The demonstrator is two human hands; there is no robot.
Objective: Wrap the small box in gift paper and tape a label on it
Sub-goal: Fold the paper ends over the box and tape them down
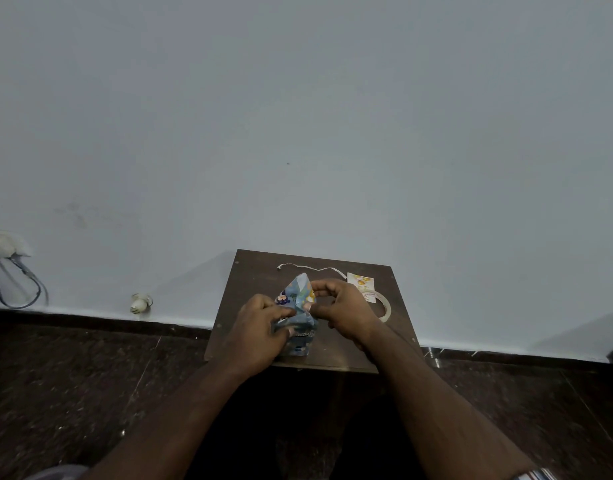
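Small box (298, 327) mostly hidden under gift paper (300, 292)

Gift paper (300, 299) showing pale blue with cartoon prints; desk (256, 275) showing dark brown; label (362, 281) showing cream with orange motifs; wall (298, 116) reading grey-blue; floor (73, 375) showing dark speckled

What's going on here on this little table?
A person is wrapping a small box in blue cartoon-print gift paper on a small brown table. The left hand holds the paper against the box, while the right hand pinches a fold at the top. A roll of clear tape, a label card and a white strip lie on the table behind the hands, untouched. The label is not yet on.
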